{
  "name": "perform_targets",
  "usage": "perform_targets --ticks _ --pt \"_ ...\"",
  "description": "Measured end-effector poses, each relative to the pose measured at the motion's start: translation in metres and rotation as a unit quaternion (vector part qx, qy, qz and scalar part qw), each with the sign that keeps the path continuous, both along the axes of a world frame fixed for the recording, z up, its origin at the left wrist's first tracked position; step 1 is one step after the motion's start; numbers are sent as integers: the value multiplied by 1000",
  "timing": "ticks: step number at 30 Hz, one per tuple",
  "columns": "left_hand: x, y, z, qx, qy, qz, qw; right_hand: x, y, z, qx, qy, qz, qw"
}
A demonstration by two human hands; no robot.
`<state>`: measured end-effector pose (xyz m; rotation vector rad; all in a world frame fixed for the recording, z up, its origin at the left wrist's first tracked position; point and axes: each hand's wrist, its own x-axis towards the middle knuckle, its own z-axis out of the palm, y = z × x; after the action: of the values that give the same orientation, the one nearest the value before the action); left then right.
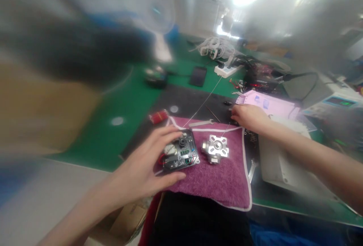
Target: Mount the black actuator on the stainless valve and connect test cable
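My left hand (pixel 150 159) spreads around a square electronic unit (pixel 184 153) with an exposed circuit board, coloured wires and a black housing. Its fingers reach the unit's upper left edge, while the thumb lies stretched below it, apart from the near edge. Beside the unit, a silver metal block (pixel 217 147) with a cross-shaped top and hex fittings sits on a purple cloth (pixel 195 181). Farther right, my right hand (pixel 248 116) is low over the black mat, fingertips pinched together; what they hold, if anything, is too small to make out.
A wrench (pixel 201 123) and thin screwdriver (pixel 213 114) lie beyond the cloth. A red block (pixel 159 116) lies left. Pink paper (pixel 269 104), a pale box (pixel 276 159) and another wrench (pixel 252 170) are right. A power strip (pixel 227 70) and cables stand behind.
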<state>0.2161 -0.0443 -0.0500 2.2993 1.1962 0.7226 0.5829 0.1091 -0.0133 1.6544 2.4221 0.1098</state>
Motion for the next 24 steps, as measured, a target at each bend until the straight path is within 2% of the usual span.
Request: perform_targets --ticks 3,6,8,11,14,20,24 --pt "1 0 -6 6 -19 3 1000 -5 -6 9 7 18 -4 1000" --pt "3 0 -9 8 -42 9 999 -14 -30 28 16 53 -8 998" --pt "3 0 -10 8 -56 8 998 -22 -55 42 8 108 -6 994" --pt "4 -1 -10 6 -69 6 998 -35 -91 55 -40 251 23 967" --pt "6 -1 -8 -3 -70 8 998 -42 -108 52 -57 283 71 955" --pt "6 -3 -6 -3 -63 4 998 -41 -108 35 -51 262 149 952" --pt "6 -5 -6 4 -58 9 998 -39 -111 33 -34 244 162 955"
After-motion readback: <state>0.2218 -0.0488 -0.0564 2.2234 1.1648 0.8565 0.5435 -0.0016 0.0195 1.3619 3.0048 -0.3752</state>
